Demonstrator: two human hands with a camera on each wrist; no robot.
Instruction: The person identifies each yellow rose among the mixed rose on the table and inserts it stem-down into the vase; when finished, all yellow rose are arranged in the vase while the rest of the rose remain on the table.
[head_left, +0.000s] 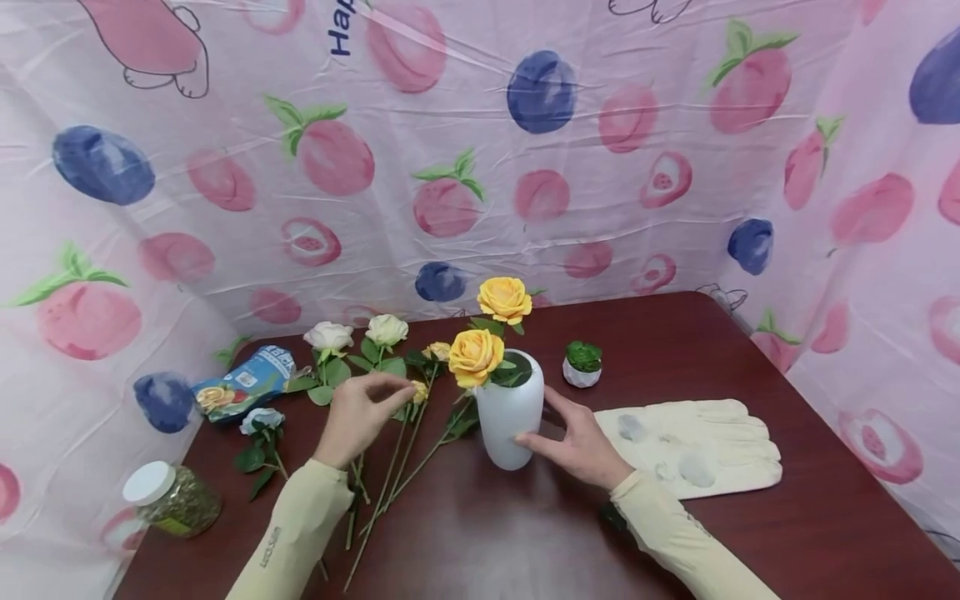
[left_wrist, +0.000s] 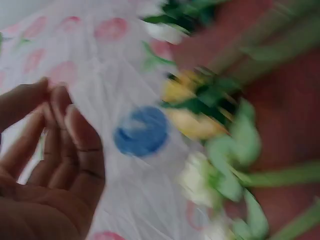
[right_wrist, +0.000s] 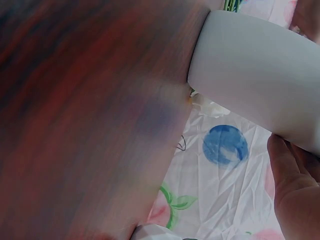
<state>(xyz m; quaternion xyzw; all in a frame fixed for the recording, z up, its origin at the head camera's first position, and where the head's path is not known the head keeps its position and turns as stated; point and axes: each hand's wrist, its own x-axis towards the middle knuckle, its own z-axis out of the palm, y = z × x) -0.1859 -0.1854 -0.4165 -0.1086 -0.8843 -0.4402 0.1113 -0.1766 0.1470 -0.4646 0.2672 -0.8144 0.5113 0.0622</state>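
A white vase (head_left: pixel 510 429) stands upright on the table, with two yellow roses (head_left: pixel 476 358) rising from its mouth. My right hand (head_left: pixel 577 440) holds the vase from its right side, thumb across the front and fingers behind; the right wrist view shows fingertips against its wall. To the left, my left hand (head_left: pixel 362 415) hovers over the lying flowers, fingers loosely bent. In the left wrist view that hand (left_wrist: pixel 60 155) has nothing between thumb and fingers. Smaller yellow flowers (head_left: pixel 437 351) and white roses (head_left: pixel 387 330) lie left of the vase.
A blue rose (head_left: pixel 262 421), a blue packet (head_left: pixel 251 385) and a white-lidded jar (head_left: pixel 174 500) occupy the table's left. Right of the vase are a small potted succulent (head_left: pixel 582 363) and pale gloves (head_left: pixel 697 450). A fruit-print cloth (head_left: pixel 480 125) hangs behind the table.
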